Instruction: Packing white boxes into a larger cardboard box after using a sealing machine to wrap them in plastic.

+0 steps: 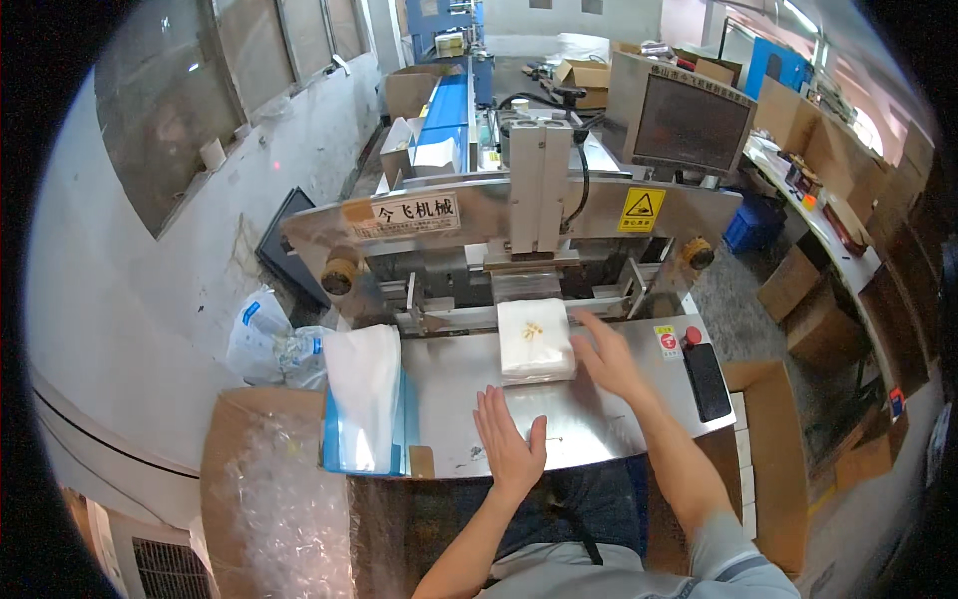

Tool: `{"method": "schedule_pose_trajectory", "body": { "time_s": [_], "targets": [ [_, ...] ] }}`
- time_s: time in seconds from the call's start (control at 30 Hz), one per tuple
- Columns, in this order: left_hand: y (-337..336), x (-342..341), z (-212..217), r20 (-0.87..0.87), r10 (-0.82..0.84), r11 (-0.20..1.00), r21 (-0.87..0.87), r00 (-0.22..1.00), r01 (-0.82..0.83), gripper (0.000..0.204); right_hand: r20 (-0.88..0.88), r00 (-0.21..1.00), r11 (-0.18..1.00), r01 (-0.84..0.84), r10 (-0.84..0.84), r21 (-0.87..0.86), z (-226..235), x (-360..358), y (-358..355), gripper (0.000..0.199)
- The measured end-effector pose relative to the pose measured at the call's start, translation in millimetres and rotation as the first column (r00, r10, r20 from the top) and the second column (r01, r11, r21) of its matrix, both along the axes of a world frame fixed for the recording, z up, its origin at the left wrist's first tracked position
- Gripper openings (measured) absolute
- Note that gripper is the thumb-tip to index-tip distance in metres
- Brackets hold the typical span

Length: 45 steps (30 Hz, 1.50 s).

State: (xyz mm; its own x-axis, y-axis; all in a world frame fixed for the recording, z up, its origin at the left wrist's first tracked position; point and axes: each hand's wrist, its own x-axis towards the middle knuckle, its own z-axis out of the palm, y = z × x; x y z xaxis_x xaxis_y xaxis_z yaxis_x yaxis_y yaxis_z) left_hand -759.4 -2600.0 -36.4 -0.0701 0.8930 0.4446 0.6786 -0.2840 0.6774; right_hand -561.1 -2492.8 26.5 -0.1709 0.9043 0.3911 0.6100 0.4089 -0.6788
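From the head view we see our left hand (511,439) lying flat on the steel desk (599,419), fingers spread, grip released and empty. Our right hand (609,357) is likewise released, resting just beside the right edge of the napkin pack (536,340), likely to steady it. The pack is white, square and soft-looking, sitting at the far middle of the desk below the machine (529,210).

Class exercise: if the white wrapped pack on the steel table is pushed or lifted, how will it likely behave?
The white pack looks soft and puffy, so it probably squashes rather than resists. On the smooth steel table it should slide easily. Flat and squat, it seems unlikely to roll or tip beside the right hand.
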Motion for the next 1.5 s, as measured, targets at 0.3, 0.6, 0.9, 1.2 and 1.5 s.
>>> {"method": "schedule_pose_trajectory", "body": {
  "time_s": [0.3,0.6,0.9,1.2,1.5],
  "targets": [
    [8.0,2.0,-4.0,0.055,-0.034,0.999,0.021,0.998,0.033,0.076,-0.447,0.886,0.931,-0.056,-0.12,-0.362,-31.0,18.9,-74.2,0.053],
    [78.4,-7.4,28.7,0.58,0.098,0.953,-0.289,0.809,0.093,0.07,-0.48,0.855,0.911,-0.026,-0.193,-0.413,-54.3,-9.7,-4.2,0.06],
    [79.8,-9.9,26.0,0.721,0.006,0.945,-0.231,0.693,0.233,0.04,-0.67,0.727,0.891,-0.194,-0.15,-0.41,-24.0,-14.8,-48.8,0.063],
    [51.7,-9.3,48.8,0.727,-0.28,0.642,-0.344,0.627,0.685,0.045,-0.692,0.716,0.641,-0.575,0.092,-0.509,3.6,62.0,-111.1,0.088],
    [218.7,-22.3,-14.3,0.904,0.088,0.77,-0.328,0.418,0.548,0.018,-0.737,0.531,0.877,0.022,-0.418,-0.481,14.7,174.4,-249.1,0.078]
  ]
}}
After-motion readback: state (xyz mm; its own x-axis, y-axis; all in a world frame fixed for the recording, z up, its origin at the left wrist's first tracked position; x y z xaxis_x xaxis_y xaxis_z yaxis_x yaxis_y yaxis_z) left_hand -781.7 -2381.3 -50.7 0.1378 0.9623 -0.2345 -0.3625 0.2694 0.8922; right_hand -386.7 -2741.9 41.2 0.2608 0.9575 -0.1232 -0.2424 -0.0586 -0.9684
